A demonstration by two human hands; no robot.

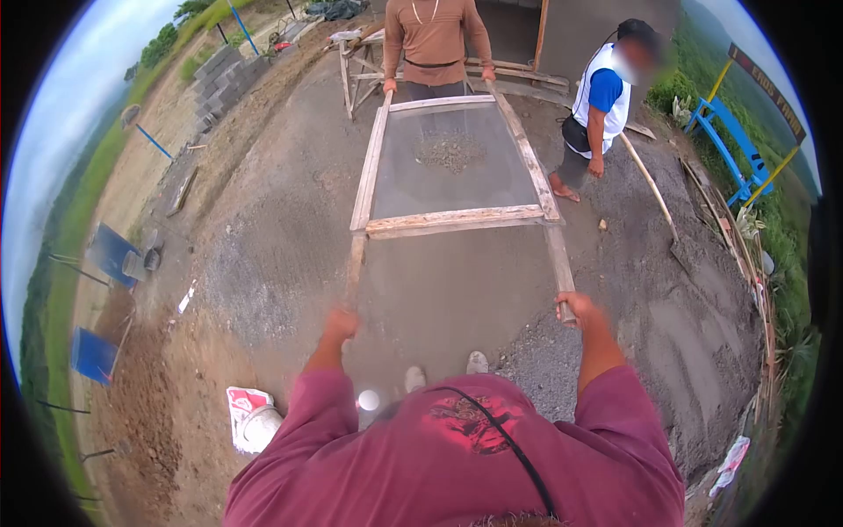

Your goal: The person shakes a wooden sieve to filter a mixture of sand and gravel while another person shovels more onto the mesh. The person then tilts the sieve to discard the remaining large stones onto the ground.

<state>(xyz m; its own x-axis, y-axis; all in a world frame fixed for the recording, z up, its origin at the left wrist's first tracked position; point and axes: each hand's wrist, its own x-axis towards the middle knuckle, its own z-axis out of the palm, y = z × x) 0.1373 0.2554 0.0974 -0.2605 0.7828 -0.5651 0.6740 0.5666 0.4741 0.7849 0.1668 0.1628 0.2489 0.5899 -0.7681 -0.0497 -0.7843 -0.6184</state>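
A large wooden-framed sand sieve (457, 223) with fine mesh is held level in front of me. A small heap of gravel (450, 154) lies on its mesh, toward the far end. My left hand (343, 323) is closed round the near left handle, and my right hand (574, 307) grips the near right handle. At the far end, another person in a brown top (435, 39) holds the opposite two handles. Beneath the frame lies fine grey sand (439, 290).
To the right stands a person in a white and blue shirt (606, 92), near a long-handled shovel (650, 184). A white bucket (259, 429) sits by my left side. Blue drums (94, 355) and concrete blocks (221, 81) are on the left, a blue bench (736, 140) far right.
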